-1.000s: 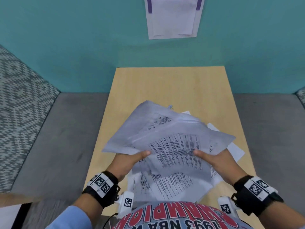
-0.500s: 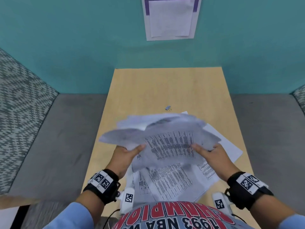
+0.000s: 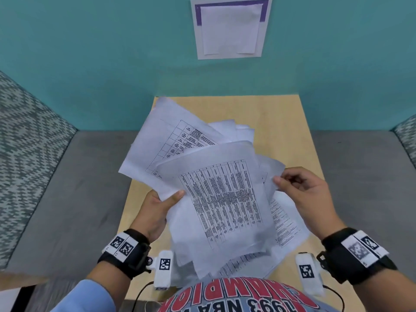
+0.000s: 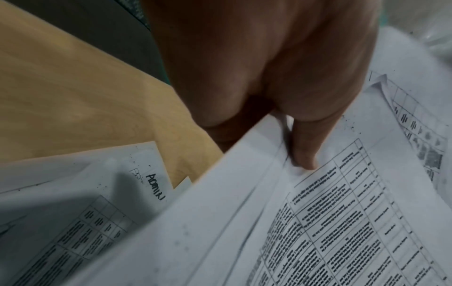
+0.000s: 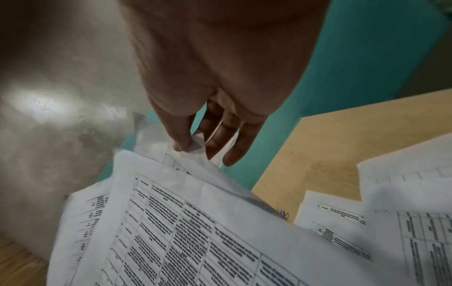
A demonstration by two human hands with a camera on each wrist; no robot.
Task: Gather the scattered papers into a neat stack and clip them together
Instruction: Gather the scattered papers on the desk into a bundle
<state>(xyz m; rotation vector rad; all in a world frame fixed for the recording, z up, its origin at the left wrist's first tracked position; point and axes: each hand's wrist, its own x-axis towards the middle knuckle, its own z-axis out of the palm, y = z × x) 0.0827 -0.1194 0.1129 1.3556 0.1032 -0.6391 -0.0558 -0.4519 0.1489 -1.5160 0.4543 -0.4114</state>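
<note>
A loose bundle of printed papers [image 3: 225, 199] is held above the wooden table [image 3: 281, 122], fanned and uneven. My left hand [image 3: 171, 199] grips its left edge, thumb on top and fingers underneath; the left wrist view shows the thumb [image 4: 303, 154] pressing the top sheet [image 4: 318, 222]. My right hand [image 3: 283, 180] pinches the right corner of one sheet between thumb and fingers, as the right wrist view confirms [image 5: 195, 145]. More sheets [image 3: 288, 228] lie flat on the table beneath. A small clip [image 5: 283, 213] peeks out on the table behind the raised papers; the head view hides it.
A teal wall [image 3: 90, 64] closes the table's far end, with a paper notice [image 3: 229, 28] stuck on it. Grey benches [image 3: 67, 199] with patterned cushions [image 3: 27, 143] flank the narrow table. The table's far right part [image 3: 288, 136] shows bare wood.
The bundle has swung up and fanned out toward the far left. My right hand slid from the near edge to the right corner. The clip is now hidden in the head view.
</note>
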